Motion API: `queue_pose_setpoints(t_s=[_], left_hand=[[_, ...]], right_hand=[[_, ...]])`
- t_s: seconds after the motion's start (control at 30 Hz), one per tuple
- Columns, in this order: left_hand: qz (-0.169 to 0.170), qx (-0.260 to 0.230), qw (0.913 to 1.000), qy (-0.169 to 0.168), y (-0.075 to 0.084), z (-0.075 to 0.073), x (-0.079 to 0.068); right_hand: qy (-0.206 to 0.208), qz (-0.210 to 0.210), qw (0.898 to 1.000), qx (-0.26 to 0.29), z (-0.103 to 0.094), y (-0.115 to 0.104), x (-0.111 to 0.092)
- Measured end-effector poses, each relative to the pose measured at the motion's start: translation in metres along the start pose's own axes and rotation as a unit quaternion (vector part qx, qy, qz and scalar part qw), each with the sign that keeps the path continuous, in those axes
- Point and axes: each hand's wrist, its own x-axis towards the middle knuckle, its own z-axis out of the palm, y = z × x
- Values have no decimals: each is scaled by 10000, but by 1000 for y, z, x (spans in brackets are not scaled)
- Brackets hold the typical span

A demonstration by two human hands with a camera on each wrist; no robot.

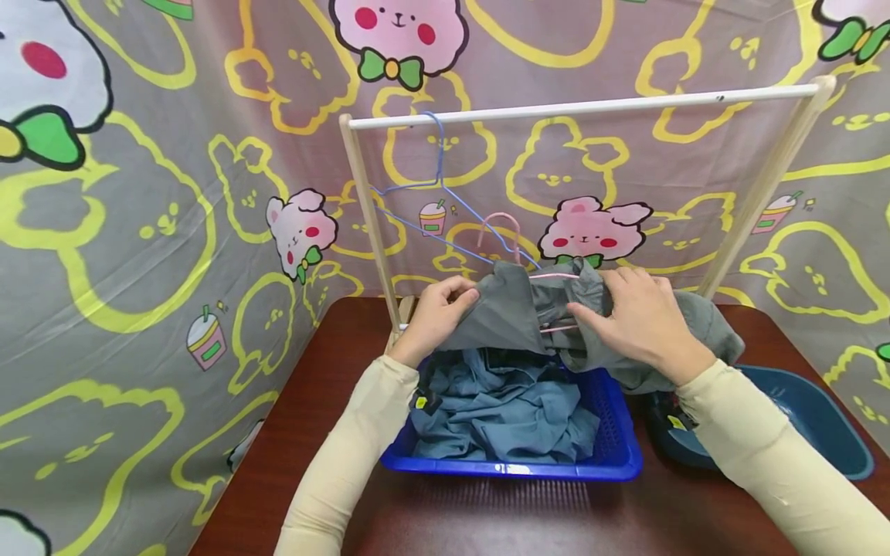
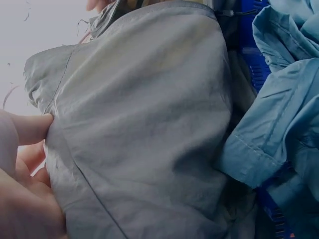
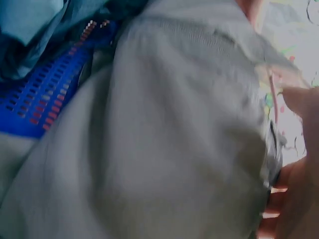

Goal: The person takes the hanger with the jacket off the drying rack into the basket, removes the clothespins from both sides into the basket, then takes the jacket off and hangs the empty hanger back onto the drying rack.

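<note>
A grey jacket with a zip along its edge hangs spread between both hands, over a pink hanger. The hanger's hook rises above the collar, and its bars show through the open front. My left hand pinches the jacket's left shoulder, thumb in front, as the left wrist view also shows. On the other side my right hand grips the jacket near the collar, thumb on the near side and fingers over the top. More of the grey cloth drapes beyond the right hand.
Below the jacket a blue basket holds crumpled teal clothing. To its right sits a dark teal basin. A rack with a white rail stands behind, a blue hanger hooked on its left end. Patterned curtain surrounds the brown table.
</note>
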Motion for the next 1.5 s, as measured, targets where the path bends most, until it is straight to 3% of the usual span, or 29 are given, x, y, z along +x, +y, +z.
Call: queue_pose_setpoints(t_s=[0.17,0.37,0.73,1.07,1.23,1.5], left_hand=[[-24,-55,10000,57,2,0,0],[2,-67,9999,104,-1,-4,-2],[-148,-26,9995,290,-14,-13,-3],[158,307,9993,131,-7,-13,-1],[134,425,9988,207,-7,-12,-1],[44,308,9989,360,-10,-11,-1]], right_hand=[[41,147,9992,-361,8,-10,4],[92,256,9995,-177,9,3,2],[-549,319,9949,777,-9,51,-2],[-536,158,9897,1316,-8,56,-3],[-615,369,9834,1668,-7,54,-4],[-1055,732,9650,2285,-10,52,-9]])
